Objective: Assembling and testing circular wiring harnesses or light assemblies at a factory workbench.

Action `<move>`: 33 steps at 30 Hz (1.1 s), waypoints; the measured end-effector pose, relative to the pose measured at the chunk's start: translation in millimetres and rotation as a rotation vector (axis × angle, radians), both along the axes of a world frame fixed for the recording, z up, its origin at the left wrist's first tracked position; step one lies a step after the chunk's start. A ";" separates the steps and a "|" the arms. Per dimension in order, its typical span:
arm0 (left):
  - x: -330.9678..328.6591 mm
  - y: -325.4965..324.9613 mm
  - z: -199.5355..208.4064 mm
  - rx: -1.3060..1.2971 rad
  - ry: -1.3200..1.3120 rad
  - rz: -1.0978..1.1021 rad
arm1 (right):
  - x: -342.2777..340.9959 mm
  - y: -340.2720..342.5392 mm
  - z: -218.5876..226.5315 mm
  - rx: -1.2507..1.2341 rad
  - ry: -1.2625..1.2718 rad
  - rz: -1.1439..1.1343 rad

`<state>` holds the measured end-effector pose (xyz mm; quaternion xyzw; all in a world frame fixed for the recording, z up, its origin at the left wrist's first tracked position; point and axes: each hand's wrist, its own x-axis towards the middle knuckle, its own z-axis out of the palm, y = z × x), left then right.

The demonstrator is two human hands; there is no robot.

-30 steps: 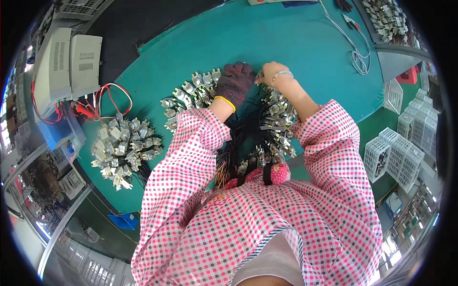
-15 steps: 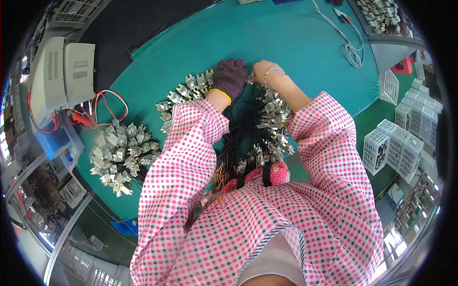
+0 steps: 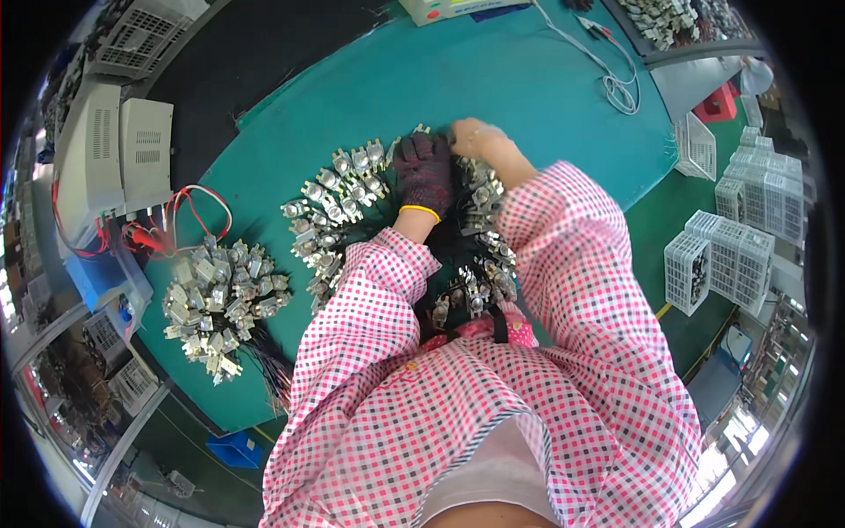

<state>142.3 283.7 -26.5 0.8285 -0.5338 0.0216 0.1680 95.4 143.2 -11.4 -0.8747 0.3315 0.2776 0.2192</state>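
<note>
My left hand wears a dark knit glove with a yellow cuff and points away from me. Its fingers are curled over a small metal part whose end pokes out past the fingertips. Close on its right is my bare right hand, fingers bent down and closed; what they grip is hidden. Around both hands small silver parts with black wires fan out in a left row and a right row. More of them lie near my body, with the wires running inward.
On the left of the green table sits a heap of similar parts. Beyond it are beige boxes with red leads. At the far side are a pale device and a grey cable. White baskets stand at right.
The view has shifted somewhat. My gloved left hand has drawn back slightly toward me, and a metal part now shows at its fingertips. My right hand stays close beside it, fingers turned down.
</note>
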 end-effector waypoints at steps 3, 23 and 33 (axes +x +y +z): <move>-1.4 -4.2 -6.5 -0.013 -0.034 0.008 | -19.4 -6.1 11.9 0.196 0.031 -0.129; 17.4 -25.9 27.6 0.706 0.732 -0.584 | -127.6 -4.9 19.4 -0.030 -0.817 -0.819; 19.2 -1.3 -28.5 0.506 1.031 -0.663 | -179.6 42.9 -53.3 0.570 -0.868 -1.144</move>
